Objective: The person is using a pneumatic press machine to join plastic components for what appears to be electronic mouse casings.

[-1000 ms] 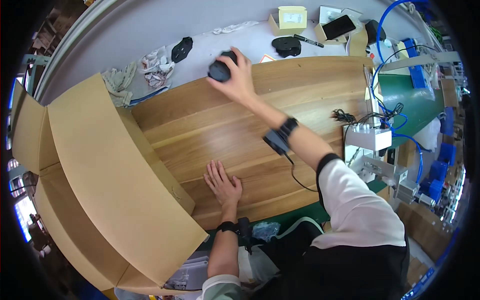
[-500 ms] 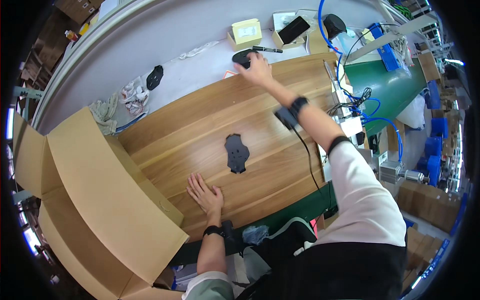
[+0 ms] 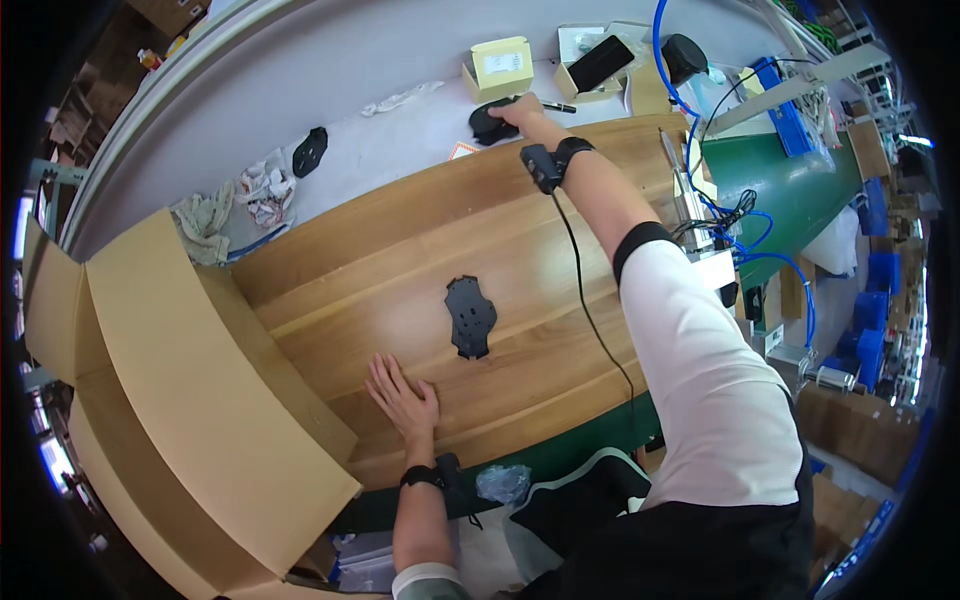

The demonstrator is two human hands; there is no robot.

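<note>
My right hand (image 3: 519, 112) reaches far across the wooden table (image 3: 370, 250) and closes on a rounded black part (image 3: 487, 124) lying on the grey surface beyond the table's far edge. A band with a small black device and a trailing cable sits on that wrist. My left hand (image 3: 403, 397) rests flat, fingers spread, on the near part of the table. A flat black plastic plate (image 3: 470, 316) lies on the wood just right of and beyond the left hand, touching neither hand.
A large open cardboard box (image 3: 170, 380) stands at the left. Another black part (image 3: 310, 151), rags (image 3: 262, 187), small cardboard boxes (image 3: 498, 67) and a pen (image 3: 556, 106) lie on the grey surface. Blue cables and equipment crowd the right side.
My right hand first held a black part far left, then a flat black plate appeared on the table; the hand has moved right onto another black part. The left hand stayed flat.
</note>
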